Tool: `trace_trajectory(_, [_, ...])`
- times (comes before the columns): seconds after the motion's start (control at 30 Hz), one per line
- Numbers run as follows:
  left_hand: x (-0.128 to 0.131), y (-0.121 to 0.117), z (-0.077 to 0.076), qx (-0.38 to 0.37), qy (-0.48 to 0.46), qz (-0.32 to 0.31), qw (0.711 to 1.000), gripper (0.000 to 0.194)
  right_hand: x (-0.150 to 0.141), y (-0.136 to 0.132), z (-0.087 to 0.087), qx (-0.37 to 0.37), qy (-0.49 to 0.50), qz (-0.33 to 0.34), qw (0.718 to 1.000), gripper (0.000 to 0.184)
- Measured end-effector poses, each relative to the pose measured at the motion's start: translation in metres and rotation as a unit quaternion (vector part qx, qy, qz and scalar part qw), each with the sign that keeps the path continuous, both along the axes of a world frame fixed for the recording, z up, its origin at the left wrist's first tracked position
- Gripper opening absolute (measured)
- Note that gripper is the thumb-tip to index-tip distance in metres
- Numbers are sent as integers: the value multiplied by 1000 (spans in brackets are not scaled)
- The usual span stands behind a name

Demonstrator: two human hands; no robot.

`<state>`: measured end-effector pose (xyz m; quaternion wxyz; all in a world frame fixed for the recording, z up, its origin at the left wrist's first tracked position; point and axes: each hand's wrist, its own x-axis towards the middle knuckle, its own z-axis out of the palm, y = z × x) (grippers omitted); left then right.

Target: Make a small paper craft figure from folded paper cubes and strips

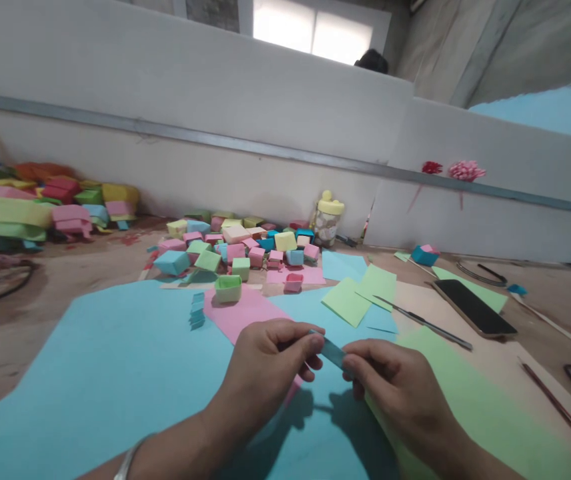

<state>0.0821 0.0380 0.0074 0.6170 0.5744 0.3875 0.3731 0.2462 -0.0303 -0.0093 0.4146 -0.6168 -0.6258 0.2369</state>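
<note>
Between my two hands stretches a narrow strip of blue paper (334, 353), held above the table. My left hand (278, 357) pinches its left end between thumb and fingers. At the other end my right hand (390, 373) pinches it the same way. Under them lie large blue paper (140, 360), a pink sheet (245, 317) and a green sheet (455, 380). A small pleated blue paper piece (197, 311) rests left of the hands. Beyond it stands an open green paper box (228, 289), with a small pink box (293, 283) nearby.
Many small folded paper boxes (235, 253) lie along the wall, with larger paper shapes (70, 200) at far left. A lidded jar (328, 220) stands behind. On the right are a thin metal tool (425, 323), a phone (473, 307), a pencil (560, 407) and green paper squares (348, 301).
</note>
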Motion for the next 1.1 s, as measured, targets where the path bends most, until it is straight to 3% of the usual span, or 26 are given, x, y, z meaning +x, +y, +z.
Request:
trace_trajectory(0.1, [-1,3,-2,1,-1,15,1000,12,-3,0,7,-73,55,26,996,16])
trace_trajectory(0.23, [-2,3,-3,-13,-7,13,1000,13,-2,2,4,-97,40,-4,994,19])
trace_trajectory(0.4, [-2,5,-7,-37,-26,-8,999,14,-1,3,3,-90,-7,-30,995,23])
trace_trajectory(0.53, [-1,11,-7,-63,-36,-23,997,16,-4,3,10,-71,-39,-13,997,23])
trace_trajectory(0.67, [-5,13,-5,-32,-20,-48,998,16,-6,2,11,-66,-53,-6,996,25])
trace_trajectory(0.73, [-7,13,-2,28,21,-61,998,14,-5,1,9,-22,-92,-13,995,23])
trace_trajectory(0.83, [-8,13,0,190,113,-46,974,8,-2,1,6,101,-164,-14,981,19])
trace_trajectory(0.97, [-9,12,-6,393,134,-19,910,12,1,0,2,231,-244,7,942,18])
trace_trajectory(1.1, [-8,7,-11,517,142,-19,844,11,-1,-2,0,237,-270,9,933,16])
